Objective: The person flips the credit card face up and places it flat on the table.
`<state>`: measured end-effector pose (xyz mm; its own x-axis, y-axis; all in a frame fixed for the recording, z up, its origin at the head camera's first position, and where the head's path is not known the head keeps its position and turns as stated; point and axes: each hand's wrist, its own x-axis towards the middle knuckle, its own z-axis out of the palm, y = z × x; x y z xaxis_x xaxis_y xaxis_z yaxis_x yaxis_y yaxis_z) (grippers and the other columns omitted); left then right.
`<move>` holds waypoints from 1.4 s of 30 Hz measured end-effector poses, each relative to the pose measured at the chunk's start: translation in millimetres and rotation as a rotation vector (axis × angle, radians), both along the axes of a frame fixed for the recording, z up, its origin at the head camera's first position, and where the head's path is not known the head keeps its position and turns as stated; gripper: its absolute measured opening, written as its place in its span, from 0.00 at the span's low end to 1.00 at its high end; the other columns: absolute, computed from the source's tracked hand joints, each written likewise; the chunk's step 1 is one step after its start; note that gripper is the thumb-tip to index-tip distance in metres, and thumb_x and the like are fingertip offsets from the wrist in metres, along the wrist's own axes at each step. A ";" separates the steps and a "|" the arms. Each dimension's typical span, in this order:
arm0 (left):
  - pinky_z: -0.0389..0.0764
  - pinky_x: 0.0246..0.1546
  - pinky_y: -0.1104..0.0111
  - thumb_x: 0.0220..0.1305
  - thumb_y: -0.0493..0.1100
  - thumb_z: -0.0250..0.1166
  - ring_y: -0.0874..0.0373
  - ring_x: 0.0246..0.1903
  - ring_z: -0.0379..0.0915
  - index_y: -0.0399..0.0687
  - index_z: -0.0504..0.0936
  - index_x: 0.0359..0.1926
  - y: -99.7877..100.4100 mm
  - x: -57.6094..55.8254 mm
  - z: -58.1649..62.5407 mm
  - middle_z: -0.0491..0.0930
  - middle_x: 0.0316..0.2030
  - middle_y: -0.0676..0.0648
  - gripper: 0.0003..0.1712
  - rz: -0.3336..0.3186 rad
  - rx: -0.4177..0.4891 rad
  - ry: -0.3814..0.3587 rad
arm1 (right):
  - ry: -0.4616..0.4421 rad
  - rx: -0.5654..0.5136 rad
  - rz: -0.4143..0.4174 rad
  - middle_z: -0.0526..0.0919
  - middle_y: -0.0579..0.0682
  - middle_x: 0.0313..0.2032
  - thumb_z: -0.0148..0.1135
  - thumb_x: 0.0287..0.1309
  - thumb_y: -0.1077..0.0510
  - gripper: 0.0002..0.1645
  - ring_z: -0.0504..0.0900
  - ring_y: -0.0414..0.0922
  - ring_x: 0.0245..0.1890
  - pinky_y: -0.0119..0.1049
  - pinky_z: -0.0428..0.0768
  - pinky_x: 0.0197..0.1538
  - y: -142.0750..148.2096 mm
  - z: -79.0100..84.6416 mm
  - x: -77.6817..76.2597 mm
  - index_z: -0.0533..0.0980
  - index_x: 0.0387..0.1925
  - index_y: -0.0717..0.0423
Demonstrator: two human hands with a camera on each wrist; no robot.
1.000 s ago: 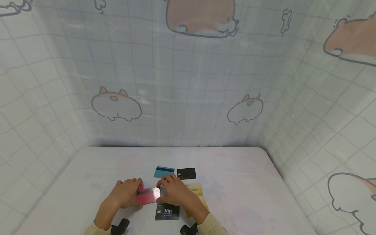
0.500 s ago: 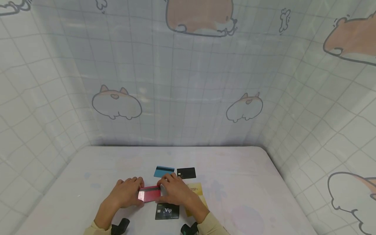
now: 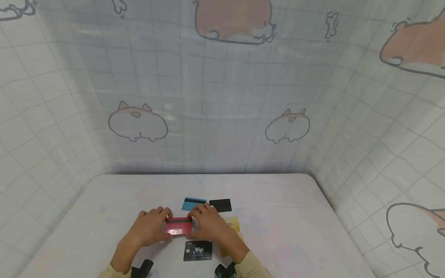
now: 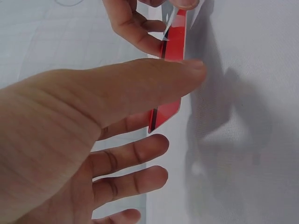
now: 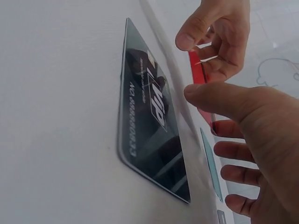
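A red card (image 3: 179, 227) with a dark stripe along its far edge is held level between both hands, just above the table. My left hand (image 3: 147, 227) pinches its left end between thumb and index finger; the other fingers (image 4: 133, 184) extend loosely beneath in the left wrist view. At the right end, my right hand (image 3: 210, 226) pinches with thumb and fingertips. A clear, film-like piece (image 4: 167, 30) shows beside the card at that end, partly hidden by the fingers. A black "Vip" card (image 3: 197, 251) lies flat just in front of the right hand.
Beyond the hands lie a blue striped card (image 3: 193, 203) and a black card (image 3: 221, 205). Yellow cards (image 3: 232, 222) are partly covered by the right forearm. Patterned cloth walls (image 3: 222, 146) enclose the back and sides of the white table (image 3: 295, 231).
The red card has shifted slightly right and away from me, turning from a slant to level. Both hands moved a little with it and keep their pinch. The other cards stay put.
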<state>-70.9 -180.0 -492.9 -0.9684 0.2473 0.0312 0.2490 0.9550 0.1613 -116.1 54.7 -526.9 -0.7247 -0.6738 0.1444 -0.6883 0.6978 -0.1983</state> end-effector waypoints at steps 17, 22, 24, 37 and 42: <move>0.71 0.47 0.46 0.41 0.57 0.83 0.58 0.38 0.74 0.59 0.79 0.49 -0.4 -0.2 3.2 0.77 0.36 0.55 0.33 0.048 0.044 -0.013 | 0.039 -0.075 -0.045 0.74 0.37 0.58 0.64 0.56 0.34 0.31 0.69 0.39 0.57 0.41 0.73 0.61 3.8 2.3 -6.4 0.73 0.60 0.37; 0.71 0.48 0.45 0.41 0.56 0.83 0.58 0.39 0.74 0.59 0.79 0.50 0.4 -1.2 3.2 0.77 0.36 0.55 0.34 0.054 0.036 -0.010 | 0.029 -0.113 -0.049 0.75 0.36 0.56 0.63 0.57 0.35 0.30 0.70 0.38 0.55 0.41 0.73 0.61 4.2 4.6 -6.2 0.73 0.59 0.37; 0.71 0.48 0.45 0.40 0.56 0.83 0.57 0.39 0.74 0.59 0.79 0.50 0.4 -1.6 2.5 0.77 0.36 0.55 0.34 0.053 0.027 -0.007 | 0.024 -0.125 -0.047 0.75 0.36 0.56 0.63 0.57 0.35 0.30 0.70 0.38 0.55 0.41 0.73 0.61 4.4 6.1 -6.2 0.73 0.59 0.37; 0.71 0.49 0.44 0.40 0.56 0.84 0.57 0.40 0.73 0.59 0.81 0.49 0.5 -0.8 2.3 0.77 0.35 0.56 0.33 0.048 0.023 0.008 | -0.046 -0.201 -0.021 0.75 0.35 0.57 0.66 0.55 0.35 0.31 0.69 0.37 0.56 0.41 0.73 0.60 3.2 5.4 -7.2 0.71 0.59 0.35; 0.71 0.49 0.43 0.39 0.56 0.84 0.57 0.39 0.74 0.58 0.81 0.49 2.2 -0.5 2.4 0.77 0.35 0.56 0.34 0.046 0.017 0.032 | -0.077 -0.217 -0.011 0.74 0.35 0.58 0.69 0.53 0.35 0.34 0.68 0.37 0.58 0.43 0.72 0.62 2.4 6.6 -6.2 0.70 0.59 0.34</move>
